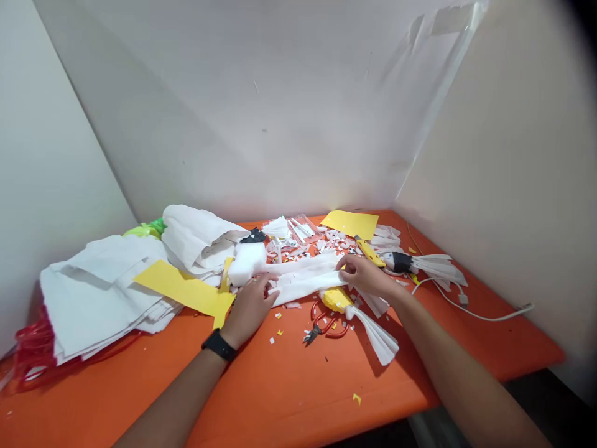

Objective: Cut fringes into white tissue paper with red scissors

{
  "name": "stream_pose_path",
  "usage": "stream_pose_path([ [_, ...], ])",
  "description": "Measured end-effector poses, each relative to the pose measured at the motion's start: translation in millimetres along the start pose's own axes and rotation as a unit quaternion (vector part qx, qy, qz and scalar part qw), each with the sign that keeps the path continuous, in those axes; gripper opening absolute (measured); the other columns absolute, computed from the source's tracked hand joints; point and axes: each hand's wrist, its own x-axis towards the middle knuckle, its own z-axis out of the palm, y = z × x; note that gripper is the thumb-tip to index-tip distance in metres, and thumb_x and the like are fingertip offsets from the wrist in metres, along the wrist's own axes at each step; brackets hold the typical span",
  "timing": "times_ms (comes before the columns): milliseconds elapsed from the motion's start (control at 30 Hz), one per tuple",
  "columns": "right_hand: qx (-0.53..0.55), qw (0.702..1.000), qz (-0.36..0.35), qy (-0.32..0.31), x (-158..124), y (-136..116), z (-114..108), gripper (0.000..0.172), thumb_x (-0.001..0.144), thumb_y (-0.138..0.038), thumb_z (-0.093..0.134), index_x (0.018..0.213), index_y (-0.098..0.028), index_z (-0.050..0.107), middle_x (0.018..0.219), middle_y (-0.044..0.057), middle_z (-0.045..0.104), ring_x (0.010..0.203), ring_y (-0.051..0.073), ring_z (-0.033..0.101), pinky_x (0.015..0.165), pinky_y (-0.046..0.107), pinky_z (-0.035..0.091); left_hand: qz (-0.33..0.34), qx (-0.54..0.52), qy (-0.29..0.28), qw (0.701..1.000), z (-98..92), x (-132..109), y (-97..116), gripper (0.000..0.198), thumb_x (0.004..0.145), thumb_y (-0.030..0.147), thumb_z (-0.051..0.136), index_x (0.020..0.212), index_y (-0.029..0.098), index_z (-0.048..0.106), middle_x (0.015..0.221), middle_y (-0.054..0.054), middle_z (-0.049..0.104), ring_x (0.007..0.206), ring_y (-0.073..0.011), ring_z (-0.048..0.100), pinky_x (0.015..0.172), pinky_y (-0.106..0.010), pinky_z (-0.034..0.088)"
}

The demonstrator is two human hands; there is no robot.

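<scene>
A strip of white crepe paper (305,280) is stretched crosswise between my hands, low over the table. My left hand (247,311), with a black band on the wrist, has its fingers curled on the strip's left end. At the right end my right hand (368,275) pinches the paper between thumb and fingers. Just below the strip lies a yellow bulb-shaped piece (336,300) with a pleated white paper tail (377,336). Red-handled pliers (321,326) rest beside it, partly under it. The yellow cutter knife (370,253) is just beyond my right hand.
Stacked white paper sheets (102,286) and yellow paper (186,289) lie left, near a white foam block (247,262). Paper scraps surround a clear tray (303,230) at the back. Right are a black-and-white tailed piece (401,261) and a white cable (494,317). Walls enclose the orange table (280,386).
</scene>
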Motion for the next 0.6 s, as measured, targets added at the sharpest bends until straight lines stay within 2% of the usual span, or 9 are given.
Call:
stream_pose_path([
  [100, -0.081, 0.993, -0.081, 0.017, -6.0, -7.5, -8.0, 0.015, 0.087, -0.024, 0.061, 0.099, -0.024, 0.069, 0.091, 0.004, 0.065, 0.086, 0.02, 0.06, 0.078, 0.031, 0.044, 0.077, 0.013, -0.023, 0.997, 0.3, 0.0, 5.2, 0.021, 0.094, 0.025, 0.054, 0.109, 0.025, 0.07, 0.112, -0.008, 0.067, 0.113, -0.0289, 0.057, 0.102, -0.046, 0.042],
  [200, -0.125, 0.978, -0.164, -0.033, -9.0, -12.1, -14.9, 0.02, 0.087, -0.034, 0.069, 0.105, -0.027, 0.072, 0.114, 0.007, 0.065, 0.112, 0.025, 0.057, 0.097, 0.038, 0.041, 0.125, 0.015, -0.054, 0.991, -1.7, -0.5, 10.0, 0.017, 0.091, 0.035, 0.064, 0.103, 0.026, 0.071, 0.11, -0.008, 0.069, 0.111, -0.0291, 0.057, 0.103, -0.046, 0.041],
  [267, -0.131, 0.977, -0.16, -0.047, -7.6, -11.7, -14.6, 0.018, 0.086, -0.038, 0.072, 0.099, -0.026, 0.073, 0.111, 0.006, 0.067, 0.11, 0.025, 0.058, 0.097, 0.038, 0.041, 0.126, 0.013, -0.059, 0.99, -2.1, 0.2, 10.3, 0.018, 0.092, 0.039, 0.063, 0.098, 0.024, 0.071, 0.106, -0.008, 0.07, 0.106, -0.0284, 0.06, 0.099, -0.044, 0.045],
  [333, -0.125, 0.984, -0.122, -0.029, -4.5, -9.3, -10.6, 0.014, 0.09, -0.036, 0.066, 0.09, -0.024, 0.072, 0.099, 0.005, 0.07, 0.097, 0.023, 0.062, 0.088, 0.036, 0.043, 0.107, 0.007, -0.054, 0.993, -1.4, 1.7, 8.5, 0.023, 0.098, 0.038, 0.053, 0.093, 0.023, 0.069, 0.1, -0.007, 0.072, 0.099, -0.0257, 0.064, 0.091, -0.04, 0.049],
  [400, -0.109, 0.991, -0.082, -0.011, -1.6, -6.5, -4.9, 0.016, 0.094, -0.033, 0.059, 0.093, -0.022, 0.07, 0.091, 0.004, 0.071, 0.084, 0.02, 0.062, 0.077, 0.032, 0.044, 0.081, 0.002, -0.043, 0.996, 0.0, 3.5, 6.3, 0.026, 0.101, 0.036, 0.045, 0.1, 0.023, 0.067, 0.102, -0.007, 0.073, 0.096, -0.0236, 0.066, 0.085, -0.036, 0.051],
  [467, -0.11, 0.992, -0.062, 0.003, 0.0, -5.3, 0.0, 0.017, 0.093, -0.032, 0.058, 0.103, -0.022, 0.067, 0.087, 0.003, 0.07, 0.078, 0.019, 0.061, 0.07, 0.03, 0.042, 0.065, 0.003, -0.031, 0.997, 1.5, 4.7, 5.1, 0.025, 0.1, 0.034, 0.045, 0.113, 0.023, 0.064, 0.109, -0.007, 0.072, 0.098, -0.0235, 0.067, 0.084, -0.036, 0.052],
  [533, -0.14, 0.988, -0.064, 0.012, -0.4, -6.3, 2.6, 0.018, 0.093, -0.028, 0.057, 0.106, -0.023, 0.067, 0.086, 0.002, 0.069, 0.079, 0.02, 0.06, 0.072, 0.032, 0.04, 0.072, 0.012, -0.029, 0.997, 2.5, 4.9, 5.7, 0.025, 0.099, 0.029, 0.046, 0.114, 0.023, 0.065, 0.109, -0.007, 0.072, 0.1, -0.0249, 0.066, 0.088, -0.038, 0.051],
  [600, -0.175, 0.981, -0.08, 0.008, -2.2, -8.3, 2.6, 0.019, 0.093, -0.022, 0.053, 0.1, -0.025, 0.071, 0.089, 0.003, 0.068, 0.088, 0.022, 0.06, 0.081, 0.035, 0.039, 0.096, 0.027, -0.032, 0.995, 2.8, 4.0, 7.5, 0.024, 0.098, 0.025, 0.047, 0.105, 0.023, 0.069, 0.105, -0.007, 0.071, 0.101, -0.0266, 0.063, 0.092, -0.042, 0.047],
])
